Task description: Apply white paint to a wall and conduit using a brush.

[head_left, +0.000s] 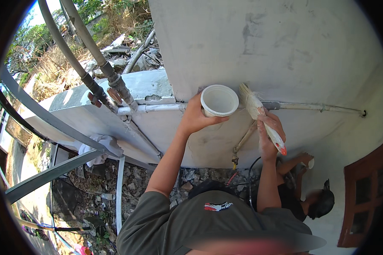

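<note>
My left hand (195, 117) holds a white plastic cup (219, 100) up against the grey wall (285, 46), thumb along its lower side and fingers wrapped behind it, so the grip is closed on the cup with its open mouth facing me. My right hand (269, 134) is closed around the handle of a paintbrush (261, 117), whose pale bristles point up and lie just beside the cup, at the level of a painted pipe (319, 107) running along the wall. The handle's red tip sticks out below my fist. Whether the bristles touch the pipe I cannot quite tell. Far below, another person (310, 197) crouches near a brown window frame (364, 195). To my left, metal tubes (85, 46) slant across rubble on the ground.
</note>
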The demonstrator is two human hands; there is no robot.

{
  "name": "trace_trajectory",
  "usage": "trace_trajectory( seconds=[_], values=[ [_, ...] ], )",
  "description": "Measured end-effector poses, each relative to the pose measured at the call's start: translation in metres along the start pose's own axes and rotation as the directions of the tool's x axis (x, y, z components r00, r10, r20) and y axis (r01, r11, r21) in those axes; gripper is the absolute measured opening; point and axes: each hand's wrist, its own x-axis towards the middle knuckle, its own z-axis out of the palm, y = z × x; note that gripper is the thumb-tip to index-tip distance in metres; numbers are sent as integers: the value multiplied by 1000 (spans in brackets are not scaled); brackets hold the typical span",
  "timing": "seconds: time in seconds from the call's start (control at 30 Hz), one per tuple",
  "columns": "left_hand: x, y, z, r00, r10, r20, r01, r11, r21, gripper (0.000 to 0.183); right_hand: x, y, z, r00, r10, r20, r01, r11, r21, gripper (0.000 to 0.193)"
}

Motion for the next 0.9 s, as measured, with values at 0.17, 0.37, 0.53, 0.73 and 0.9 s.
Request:
trace_trajectory(
  seconds=[0.17, 0.37, 0.53, 0.73, 0.9],
  values=[
    [-2, 1, -3, 1000, 11, 10, -11, 1000, -8, 65, 11, 33, -51, 944, 323, -64, -300, 925, 233, 17],
    [0, 0, -2, 1000, 14, 20, -14, 1000, -7, 64, 23, 52, -100, 910, 321, -261, -307, 947, 95, 18],
    [0, -3, -3, 1000, 22, 20, -22, 1000, 6, 65, 29, 55, -112, 892, 216, -397, -270, 959, -84, 19],
    [-1, 2, -1, 1000, 14, 20, -14, 1000, -6, 65, 46, 47, -93, 827, 35, -561, -204, 949, -241, 17],
    [-1, 2, -2, 1000, -3, 23, 4, 1000, -31, 66, 36, 38, -50, 855, 104, -508, -211, 965, -158, 15]
  ],
)
